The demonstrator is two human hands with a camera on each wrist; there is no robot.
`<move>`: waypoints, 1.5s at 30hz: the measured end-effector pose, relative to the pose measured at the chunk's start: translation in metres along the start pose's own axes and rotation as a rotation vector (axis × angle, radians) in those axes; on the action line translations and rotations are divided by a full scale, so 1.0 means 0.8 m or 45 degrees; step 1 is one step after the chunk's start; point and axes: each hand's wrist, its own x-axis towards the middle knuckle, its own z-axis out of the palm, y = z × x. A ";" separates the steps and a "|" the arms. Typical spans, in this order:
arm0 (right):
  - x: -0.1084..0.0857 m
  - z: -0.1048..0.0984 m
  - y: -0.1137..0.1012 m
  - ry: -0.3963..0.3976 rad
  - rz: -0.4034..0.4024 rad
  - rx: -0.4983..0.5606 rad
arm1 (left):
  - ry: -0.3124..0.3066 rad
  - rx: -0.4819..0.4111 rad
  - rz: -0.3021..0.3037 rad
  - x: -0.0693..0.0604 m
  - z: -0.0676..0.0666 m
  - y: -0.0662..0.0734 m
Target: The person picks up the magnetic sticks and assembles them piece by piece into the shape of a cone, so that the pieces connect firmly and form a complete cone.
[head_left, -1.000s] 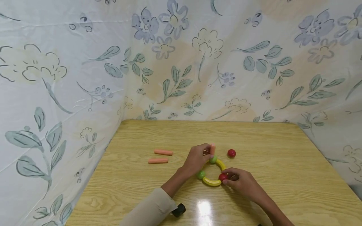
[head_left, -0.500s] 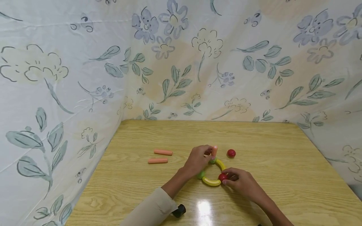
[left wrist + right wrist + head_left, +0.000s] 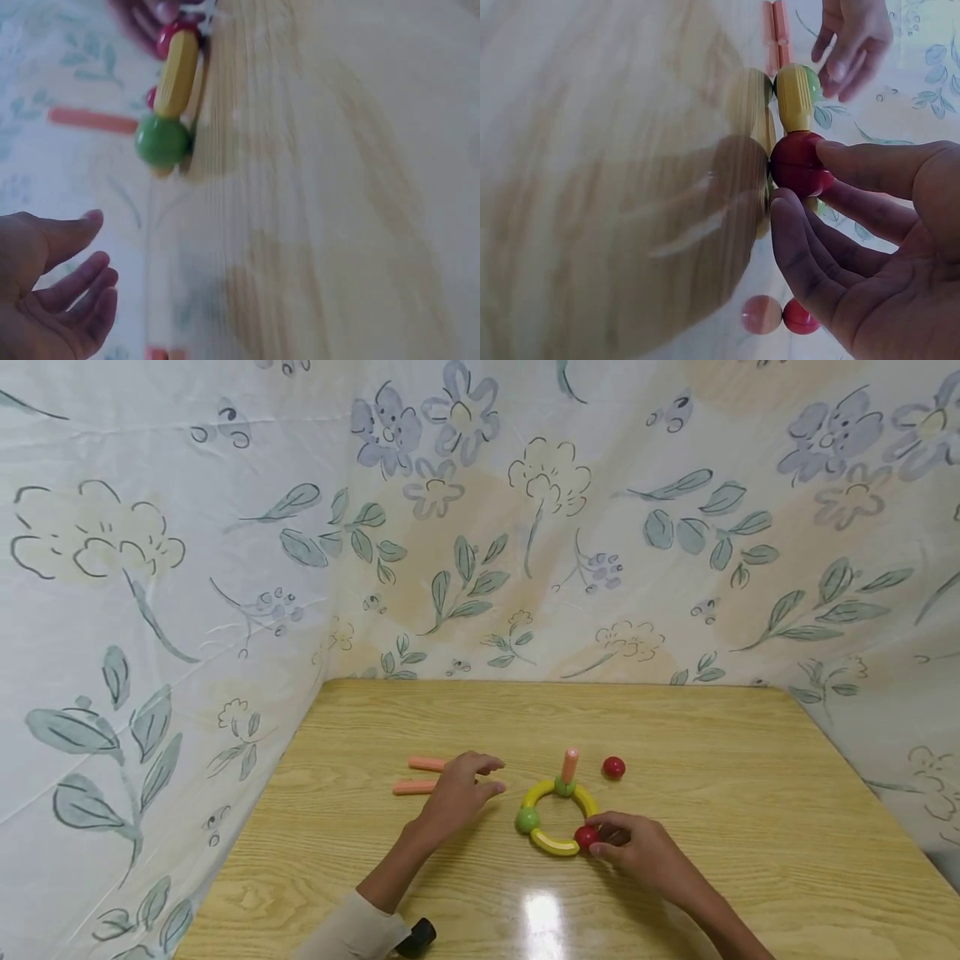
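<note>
A ring of yellow curved pieces [image 3: 555, 843] joined by balls lies on the table. My right hand [image 3: 645, 852] pinches its red ball [image 3: 799, 165] between thumb and fingers. At the ring's left side is a green ball [image 3: 163, 140]. On the far green ball [image 3: 566, 787] an orange rod [image 3: 570, 765] stands upright, untouched by either hand. My left hand [image 3: 459, 797] is left of the ring with its fingers spread and nothing in them. It partly covers two more orange rods [image 3: 415, 787], which lie side by side.
A loose red ball [image 3: 613, 767] sits behind the ring, to the right of the upright rod. The wooden table [image 3: 712, 735] ends at a flowered cloth [image 3: 480, 568] at the back and left. A black object [image 3: 417, 937] shows by the left sleeve.
My left hand has let go of the orange rod and moved left towards the lying rods. The rod stays upright. The ring has shifted slightly left, with my right hand still on the red ball.
</note>
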 end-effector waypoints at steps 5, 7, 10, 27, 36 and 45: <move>-0.001 0.002 -0.001 -0.038 -0.067 -0.012 | 0.068 0.001 -0.058 -0.026 -0.028 -0.019; 0.000 0.004 0.000 -0.053 -0.096 -0.017 | 0.092 0.012 -0.050 -0.036 -0.038 -0.025; 0.001 0.007 0.000 -0.073 -0.137 -0.026 | 0.119 -0.010 -0.035 -0.047 -0.051 -0.035; 0.011 0.021 -0.007 -0.158 -0.172 -0.038 | 0.230 0.230 -0.245 -0.072 -0.076 -0.079; 0.014 0.021 -0.010 -0.151 -0.155 -0.050 | 0.230 0.276 -0.223 -0.068 -0.076 -0.080; 0.015 0.020 -0.011 -0.161 -0.168 -0.042 | 0.232 0.165 -0.219 -0.064 -0.072 -0.064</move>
